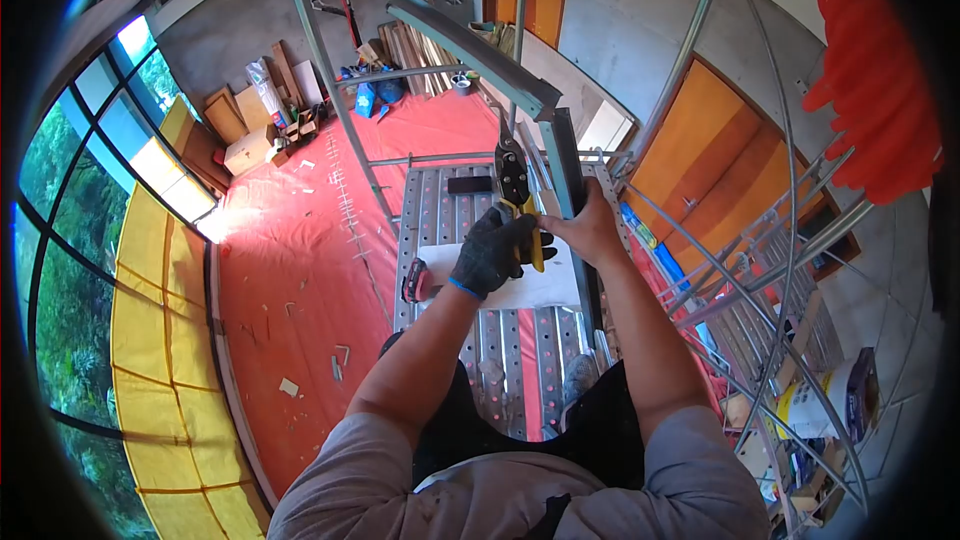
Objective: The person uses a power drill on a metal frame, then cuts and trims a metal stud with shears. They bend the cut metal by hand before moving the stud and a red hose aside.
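Note:
My left hand (490, 252), in a dark glove, is closed around the yellow handles of a pair of tin snips (512, 172). The blades point upward, close beside a metal channel (564, 155). My bare right hand (592, 228) grips this channel on its right side, with the thumb reaching toward the snips. From a bend above the hands, one leg of the channel runs to the upper left; the other drops past my right wrist. Below the hands, a white sheet (545, 290) lies on the perforated scaffold platform (480, 330).
Scaffold tubes (322, 80) rise around the platform, with thin braces and cable on the right. A dark block (470, 185) and a pink-and-black object (413, 282) lie on the deck. Red sheeting (270, 290) with scraps covers the floor below. Something red hangs upper right.

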`<state>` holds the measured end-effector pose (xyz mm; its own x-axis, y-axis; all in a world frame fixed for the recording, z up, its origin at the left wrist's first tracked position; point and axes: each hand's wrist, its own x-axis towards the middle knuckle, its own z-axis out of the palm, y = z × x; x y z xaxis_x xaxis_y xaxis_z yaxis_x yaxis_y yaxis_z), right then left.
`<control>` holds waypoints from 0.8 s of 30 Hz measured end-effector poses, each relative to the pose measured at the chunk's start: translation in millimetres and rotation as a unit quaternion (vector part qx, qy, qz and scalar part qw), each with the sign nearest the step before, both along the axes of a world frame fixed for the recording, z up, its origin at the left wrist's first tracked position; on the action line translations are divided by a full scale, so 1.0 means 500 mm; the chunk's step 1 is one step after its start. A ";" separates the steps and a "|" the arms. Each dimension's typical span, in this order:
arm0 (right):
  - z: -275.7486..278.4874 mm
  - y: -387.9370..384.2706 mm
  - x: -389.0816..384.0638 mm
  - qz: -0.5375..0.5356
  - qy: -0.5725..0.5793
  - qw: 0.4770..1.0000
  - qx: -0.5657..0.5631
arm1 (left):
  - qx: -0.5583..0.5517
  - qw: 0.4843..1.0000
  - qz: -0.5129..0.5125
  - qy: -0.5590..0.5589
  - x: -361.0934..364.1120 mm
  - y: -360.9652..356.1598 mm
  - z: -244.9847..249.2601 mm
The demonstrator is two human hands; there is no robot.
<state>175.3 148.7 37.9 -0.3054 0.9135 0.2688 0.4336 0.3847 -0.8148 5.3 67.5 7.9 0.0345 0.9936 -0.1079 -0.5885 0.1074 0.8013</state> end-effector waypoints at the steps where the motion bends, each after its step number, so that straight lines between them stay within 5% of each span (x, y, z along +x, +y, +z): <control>1: -0.001 0.000 -0.001 0.002 -0.011 1.000 -0.006 | -0.002 1.000 0.000 -0.010 0.001 -0.002 0.001; 4: -0.006 0.000 0.003 0.021 -0.007 0.999 -0.024 | 0.020 1.000 0.023 0.006 0.001 0.001 -0.025; 6: -0.007 -0.005 0.002 0.050 0.012 0.998 -0.040 | 0.136 0.950 0.073 0.271 -0.007 -0.001 -0.029; 7: -0.005 -0.010 0.000 0.071 0.024 0.996 -0.050 | 0.229 0.826 0.107 0.503 -0.021 -0.011 -0.021; 8: -0.005 -0.014 -0.001 0.091 0.036 0.993 -0.061 | 0.304 0.638 0.131 0.695 -0.027 -0.018 -0.012; 11: -0.034 -0.007 -0.007 0.113 0.004 0.991 -0.071 | 0.235 0.734 0.132 0.623 -0.032 -0.005 -0.040; 12: -0.032 -0.008 -0.008 0.086 -0.029 0.993 -0.069 | 0.150 0.894 0.106 0.409 -0.031 0.003 -0.041; 13: -0.027 -0.011 -0.010 0.060 -0.063 0.994 -0.067 | 0.053 0.983 0.072 0.162 -0.029 0.016 -0.039; 14: -0.023 -0.011 -0.012 0.033 -0.095 0.993 -0.064 | -0.047 0.994 0.033 -0.096 -0.030 0.022 -0.037; 17: -0.001 0.028 0.029 -0.046 -0.139 0.988 -0.046 | -0.086 0.994 0.022 -0.063 -0.032 -0.007 0.013; 18: -0.016 0.042 0.033 -0.046 -0.129 0.990 -0.045 | 0.049 0.988 0.041 0.141 -0.045 -0.002 -0.006; 19: -0.038 0.056 0.032 -0.045 -0.121 0.991 -0.044 | 0.179 0.923 0.057 0.336 -0.058 0.003 -0.030; 21: -0.053 0.060 0.031 -0.046 -0.113 0.991 -0.058 | 0.228 0.888 0.046 0.396 -0.064 0.008 -0.062; 22: -0.040 0.052 0.026 -0.051 -0.110 0.990 -0.070 | 0.157 0.949 0.020 0.273 -0.063 0.015 -0.063; 24: -0.031 0.044 0.020 -0.051 -0.099 0.991 -0.068 | 0.096 0.992 0.001 0.082 -0.056 0.019 -0.060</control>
